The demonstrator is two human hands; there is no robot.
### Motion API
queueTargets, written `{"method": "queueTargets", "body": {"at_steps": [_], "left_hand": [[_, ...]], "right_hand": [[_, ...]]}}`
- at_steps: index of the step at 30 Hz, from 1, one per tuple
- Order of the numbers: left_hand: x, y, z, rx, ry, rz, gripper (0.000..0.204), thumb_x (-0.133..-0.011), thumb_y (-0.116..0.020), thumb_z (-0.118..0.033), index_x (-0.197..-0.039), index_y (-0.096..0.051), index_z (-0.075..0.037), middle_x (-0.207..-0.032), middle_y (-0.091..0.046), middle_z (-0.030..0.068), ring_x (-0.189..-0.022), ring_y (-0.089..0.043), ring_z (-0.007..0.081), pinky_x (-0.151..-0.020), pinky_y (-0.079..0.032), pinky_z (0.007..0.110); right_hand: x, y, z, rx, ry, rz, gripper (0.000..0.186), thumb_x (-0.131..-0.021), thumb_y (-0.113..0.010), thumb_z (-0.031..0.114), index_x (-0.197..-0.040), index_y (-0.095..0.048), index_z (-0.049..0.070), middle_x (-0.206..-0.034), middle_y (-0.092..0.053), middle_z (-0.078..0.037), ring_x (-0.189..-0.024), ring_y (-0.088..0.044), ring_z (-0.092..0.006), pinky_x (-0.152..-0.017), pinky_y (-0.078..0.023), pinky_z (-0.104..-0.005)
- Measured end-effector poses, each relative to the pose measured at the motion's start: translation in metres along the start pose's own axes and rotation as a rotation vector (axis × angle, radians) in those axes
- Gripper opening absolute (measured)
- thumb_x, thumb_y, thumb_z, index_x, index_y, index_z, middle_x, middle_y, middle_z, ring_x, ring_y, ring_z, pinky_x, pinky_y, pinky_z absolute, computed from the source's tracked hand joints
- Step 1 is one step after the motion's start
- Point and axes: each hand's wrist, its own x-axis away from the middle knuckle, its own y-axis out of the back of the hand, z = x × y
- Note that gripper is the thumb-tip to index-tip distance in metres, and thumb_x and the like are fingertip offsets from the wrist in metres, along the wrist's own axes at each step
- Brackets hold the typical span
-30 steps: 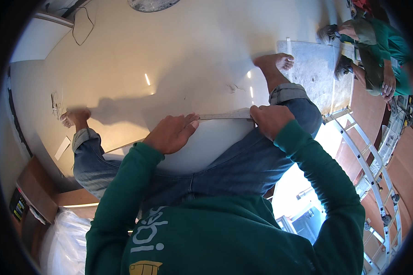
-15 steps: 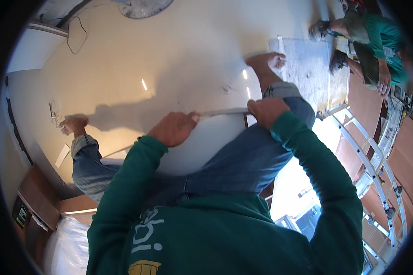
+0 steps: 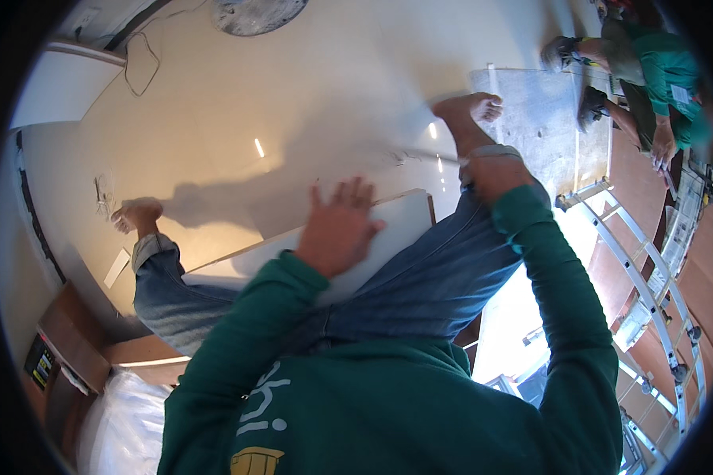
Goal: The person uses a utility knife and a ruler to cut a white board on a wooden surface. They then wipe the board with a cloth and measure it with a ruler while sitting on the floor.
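A white panel (image 3: 396, 226) with a thin brownish edge lies between my legs, partly covered by my thighs and left arm. Over it my left hand (image 3: 341, 229) is open, fingers spread, near the panel's far edge; whether the palm touches is hard to tell. My right hand (image 3: 495, 176) is closed beside my right shin, past the panel's right end. From it a thin, blurred strip (image 3: 440, 159) points left above the floor; its exact kind does not show.
Pale floor (image 3: 309, 103) spreads ahead, with a round, stained disc (image 3: 259, 12) far off. An aluminium ladder (image 3: 630, 253) lies at right. Beyond it a co-worker in a green top (image 3: 669, 67) sits low. Brown boxes (image 3: 75, 328) and clear plastic wrap (image 3: 127, 419) are at lower left.
My left hand has let go of the thin strip and opened over the panel. My right hand has moved right and slightly away, carrying the strip off the panel's edge.
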Motion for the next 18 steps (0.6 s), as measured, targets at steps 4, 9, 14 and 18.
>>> {"method": "queueTargets", "body": {"at_steps": [4,9,14,18], "left_hand": [[-0.014,-0.033,-0.034,0.024,-0.019,-0.064,0.048,-0.102,-0.056,-0.024,-0.138,-0.055,0.008,-0.139,-0.059,0.0265,-0.133,-0.057,0.0386,-0.114,-0.036,0.067],[-0.063,-0.032,-0.071,0.074,-0.152,-0.037,0.031,-0.091,-0.059,-0.012,-0.114,-0.070,0.004,-0.118,-0.067,0.0249,-0.114,-0.066,0.0371,-0.113,-0.040,0.064],[-0.065,-0.055,-0.063,0.196,-0.137,-0.198,0.037,-0.098,-0.054,-0.015,-0.131,-0.063,-0.001,-0.136,-0.063,0.0195,-0.120,-0.067,0.0330,-0.108,-0.048,0.057],[-0.046,-0.042,-0.040,0.217,-0.075,-0.075,0.043,-0.099,-0.053,-0.016,-0.140,-0.056,-0.001,-0.142,-0.061,0.0146,-0.116,-0.070,0.0294,-0.102,-0.052,0.049]], "right_hand": [[-0.011,0.015,-0.013,-0.130,-0.328,-0.082,0.032,-0.107,-0.047,0.033,-0.104,-0.062,0.005,-0.098,-0.072,-0.022,-0.092,-0.070,-0.0453,-0.080,-0.055,-0.0570],[-0.010,0.002,-0.031,-0.255,-0.334,-0.193,0.032,-0.107,-0.047,0.033,-0.108,-0.063,0.006,-0.103,-0.071,-0.028,-0.098,-0.067,-0.0504,-0.083,-0.052,-0.0598],[-0.012,0.030,0.004,-0.367,-0.288,-0.236,0.036,-0.106,-0.052,0.037,-0.113,-0.066,0.004,-0.106,-0.071,-0.028,-0.100,-0.066,-0.0512,-0.084,-0.052,-0.0571],[-0.002,0.026,0.013,-0.421,-0.238,-0.330,0.036,-0.105,-0.053,0.034,-0.114,-0.068,0.003,-0.106,-0.071,-0.028,-0.101,-0.067,-0.0502,-0.084,-0.053,-0.0550]]}}
